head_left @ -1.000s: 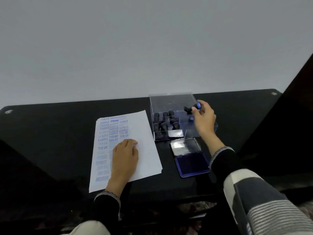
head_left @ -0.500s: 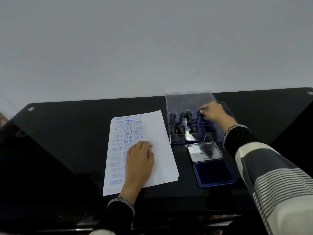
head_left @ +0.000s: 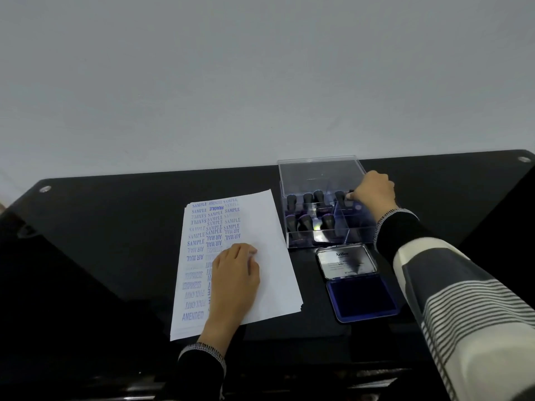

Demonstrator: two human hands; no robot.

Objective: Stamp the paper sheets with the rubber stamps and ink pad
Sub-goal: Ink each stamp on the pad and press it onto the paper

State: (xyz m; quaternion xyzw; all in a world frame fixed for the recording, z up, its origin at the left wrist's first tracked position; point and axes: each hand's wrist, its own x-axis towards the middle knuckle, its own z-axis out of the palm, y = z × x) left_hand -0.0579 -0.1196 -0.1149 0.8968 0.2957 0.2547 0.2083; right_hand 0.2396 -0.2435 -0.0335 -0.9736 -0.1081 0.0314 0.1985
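The left hand (head_left: pixel 234 280) lies flat on the stamped paper sheets (head_left: pixel 262 227); the right hand (head_left: pixel 375 195) reaches into the clear stamp box (head_left: pixel 318 172), its fingers (head_left: pixel 354 195) touching a black stamp (head_left: pixel 341 198). Nearer than those fingers, the ink pad (head_left: pixel 363 296) lies open on the tabletop (head_left: pixel 115 227)

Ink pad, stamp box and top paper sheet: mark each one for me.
ink pad (head_left: pixel 365 299), head view, on the blue inked surface.
stamp box (head_left: pixel 320 172), head view, on the clear raised lid.
top paper sheet (head_left: pixel 272 256), head view, on its blank right half.

7 black stamps (head_left: pixel 308 211) upright; ink pad (head_left: pixel 363 299) apparently open.
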